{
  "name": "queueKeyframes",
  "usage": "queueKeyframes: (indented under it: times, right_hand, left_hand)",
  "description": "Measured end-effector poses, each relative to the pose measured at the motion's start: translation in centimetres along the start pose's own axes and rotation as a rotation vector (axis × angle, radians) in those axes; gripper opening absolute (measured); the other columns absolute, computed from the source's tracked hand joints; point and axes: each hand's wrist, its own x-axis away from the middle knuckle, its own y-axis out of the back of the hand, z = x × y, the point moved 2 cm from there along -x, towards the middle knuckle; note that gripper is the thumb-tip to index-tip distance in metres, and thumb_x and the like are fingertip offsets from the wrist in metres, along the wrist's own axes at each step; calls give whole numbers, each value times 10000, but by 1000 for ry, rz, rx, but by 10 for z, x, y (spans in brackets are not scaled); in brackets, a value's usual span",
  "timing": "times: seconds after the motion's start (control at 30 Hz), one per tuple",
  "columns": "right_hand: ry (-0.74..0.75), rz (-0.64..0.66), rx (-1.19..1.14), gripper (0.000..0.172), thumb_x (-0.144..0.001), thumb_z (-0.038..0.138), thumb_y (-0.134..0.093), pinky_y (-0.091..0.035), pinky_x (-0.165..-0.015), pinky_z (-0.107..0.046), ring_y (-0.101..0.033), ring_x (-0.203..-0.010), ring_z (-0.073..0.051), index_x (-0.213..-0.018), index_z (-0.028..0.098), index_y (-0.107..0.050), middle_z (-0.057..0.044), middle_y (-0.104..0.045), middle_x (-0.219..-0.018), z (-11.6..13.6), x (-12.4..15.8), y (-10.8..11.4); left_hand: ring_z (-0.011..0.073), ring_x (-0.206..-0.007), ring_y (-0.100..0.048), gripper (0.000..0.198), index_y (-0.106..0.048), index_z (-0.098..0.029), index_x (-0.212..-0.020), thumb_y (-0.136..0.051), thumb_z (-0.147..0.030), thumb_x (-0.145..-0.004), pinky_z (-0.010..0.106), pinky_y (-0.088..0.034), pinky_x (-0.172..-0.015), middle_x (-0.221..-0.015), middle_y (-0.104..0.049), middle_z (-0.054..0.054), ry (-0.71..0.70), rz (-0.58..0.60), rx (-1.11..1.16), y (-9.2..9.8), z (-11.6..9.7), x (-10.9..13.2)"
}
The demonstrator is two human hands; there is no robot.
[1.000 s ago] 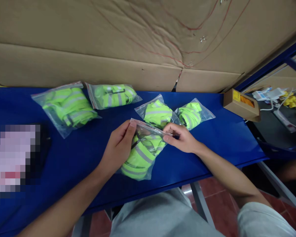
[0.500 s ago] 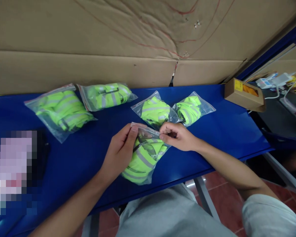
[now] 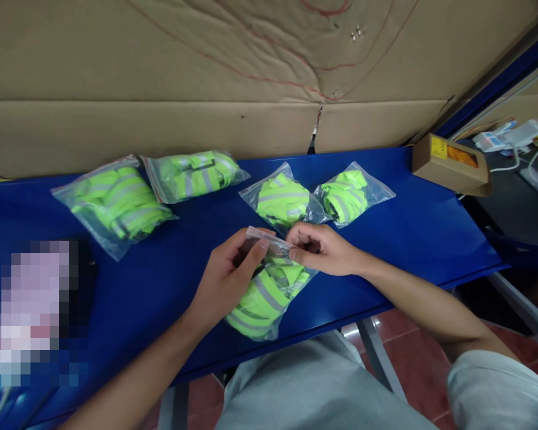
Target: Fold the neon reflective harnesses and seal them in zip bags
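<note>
Between my hands is a clear zip bag (image 3: 263,301) with a folded neon-yellow item with grey reflective stripes inside, perhaps a safety vest. My left hand (image 3: 233,272) pinches the bag's top edge on its left side, thumb in front. At the right end of that same top strip, my right hand (image 3: 323,248) grips the edge between thumb and curled fingers. The bag tilts, its lower end close to the table's front edge. Just behind my hands lies a similar filled zip bag (image 3: 283,200), with another filled bag (image 3: 345,196) to its right.
Two more filled bags, a left one (image 3: 121,203) and a rear one (image 3: 201,175), lie on the blue table (image 3: 161,275). A cardboard box (image 3: 451,164) stands at the right end. A pixelated object (image 3: 31,304) sits at left. Behind rises a brown cardboard panel (image 3: 161,131).
My left hand has slid slightly right along the bag's top edge, nearer my right hand. The right hand keeps its grip. The view has shifted a little.
</note>
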Motion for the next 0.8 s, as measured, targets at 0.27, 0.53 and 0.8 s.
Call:
queueKeyframes:
  times: [0.27, 0.53, 0.8]
  right_hand:
    - [7, -23, -58, 103, -901, 200, -641, -334, -511, -209, -424, -557, -64, -830, 185, -567, 60, -519, -674, -2, -1, -3]
    - [0, -35, -148, 121, -889, 190, -661, -339, -538, -218, -442, -576, -72, -827, 188, -557, 62, -505, -680, -9, -1, -7]
    - [-40, -32, -218, 202, -949, 304, -654, -317, -513, -211, -424, -551, -71, -832, 186, -540, 67, -480, -645, -9, -2, -12]
  left_hand:
    - [127, -632, -472, 410, -733, -214, -1188, -538, -519, -994, 227, -364, -571, -783, -643, -6, -23, 28, -39, -4, 2, 1]
    - [127, -641, -474, 422, -701, -225, -1253, -504, -512, -1016, 232, -360, -581, -827, -661, -12, -27, 57, -58, -7, 6, 3]
    - [149, -755, -569, 423, -668, -222, -1281, -478, -504, -1029, 228, -418, -657, -895, -697, 2, -35, 97, -74, -12, 7, 3]
